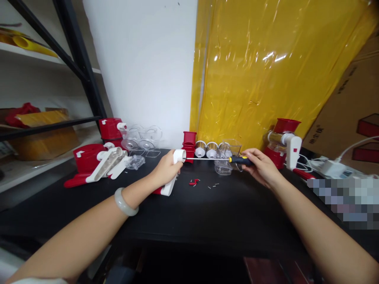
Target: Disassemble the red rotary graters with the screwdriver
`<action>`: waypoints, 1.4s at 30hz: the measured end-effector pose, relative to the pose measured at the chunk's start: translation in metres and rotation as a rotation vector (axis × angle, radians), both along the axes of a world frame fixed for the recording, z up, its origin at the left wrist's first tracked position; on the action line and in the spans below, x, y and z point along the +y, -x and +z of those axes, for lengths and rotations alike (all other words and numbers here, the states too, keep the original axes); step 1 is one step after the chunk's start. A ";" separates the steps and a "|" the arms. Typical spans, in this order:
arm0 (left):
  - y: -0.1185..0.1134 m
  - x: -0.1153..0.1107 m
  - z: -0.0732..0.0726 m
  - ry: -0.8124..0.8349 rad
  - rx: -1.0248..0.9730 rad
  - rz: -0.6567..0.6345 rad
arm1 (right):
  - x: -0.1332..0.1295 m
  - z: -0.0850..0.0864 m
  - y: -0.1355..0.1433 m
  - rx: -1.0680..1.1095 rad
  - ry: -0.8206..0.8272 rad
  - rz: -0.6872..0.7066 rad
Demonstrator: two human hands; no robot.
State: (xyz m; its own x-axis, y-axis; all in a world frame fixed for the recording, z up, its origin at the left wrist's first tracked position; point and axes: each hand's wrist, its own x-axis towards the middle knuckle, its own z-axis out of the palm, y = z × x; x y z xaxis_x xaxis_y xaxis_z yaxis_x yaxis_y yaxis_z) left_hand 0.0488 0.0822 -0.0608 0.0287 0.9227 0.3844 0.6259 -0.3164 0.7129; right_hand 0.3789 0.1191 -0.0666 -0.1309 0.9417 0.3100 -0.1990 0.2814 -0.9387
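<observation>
My left hand (166, 169) is closed around a white crank handle (170, 186) with a red grip at its lower end. In my right hand (260, 165) is a screwdriver (240, 159) with a black and yellow grip, held level. Its long shaft points left, and the tip meets the round white end of the crank handle; whether it sits in a screw is too small to see. Below the shaft, small red parts (194, 182) and several small screws (213, 186) lie on the black table (213, 221).
Red bases (89, 157) with white crank arms stand at the left, near clear plastic parts (142, 138). Red hoppers (189, 139), metal drums (212, 150) and a clear housing (223, 167) line the back. An assembled red-and-white grater (284, 142) stands right, beside a white charger (330, 167).
</observation>
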 end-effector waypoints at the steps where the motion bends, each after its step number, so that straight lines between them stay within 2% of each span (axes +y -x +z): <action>1: 0.000 0.000 0.001 0.006 -0.007 0.001 | 0.000 0.000 -0.001 0.012 -0.017 0.012; 7: 0.002 0.001 0.001 -0.014 -0.015 -0.002 | 0.001 -0.002 -0.003 0.034 -0.119 0.026; 11: 0.003 0.002 0.000 -0.015 -0.016 0.010 | 0.000 -0.001 -0.001 0.019 -0.083 0.026; 14: 0.003 0.003 0.000 -0.014 -0.024 0.017 | -0.001 -0.001 0.000 -0.135 -0.001 -0.009; 17: 0.003 0.003 0.001 -0.017 -0.027 0.018 | -0.001 -0.001 0.000 -0.316 0.020 -0.108; 20: 0.004 0.004 0.000 -0.020 -0.020 0.015 | -0.001 0.000 0.000 -0.194 -0.026 -0.118; 23: 0.005 0.005 -0.002 -0.015 -0.016 0.002 | -0.002 0.002 0.000 0.004 -0.040 -0.027; 25: 0.005 0.005 -0.003 -0.012 -0.022 -0.006 | -0.004 0.003 0.001 0.057 -0.049 0.020; 29: 0.006 0.007 -0.004 -0.022 -0.039 0.006 | -0.004 0.003 0.001 -0.003 -0.054 0.027; 34: 0.006 0.006 -0.002 -0.029 -0.040 -0.002 | -0.001 0.000 0.001 -0.317 0.026 -0.099; 38: 0.005 0.004 -0.001 -0.029 -0.042 -0.009 | 0.001 0.001 0.002 -0.153 -0.057 -0.116; 42: 0.004 0.003 -0.002 -0.019 -0.030 -0.030 | 0.002 0.001 0.004 -0.017 -0.059 -0.112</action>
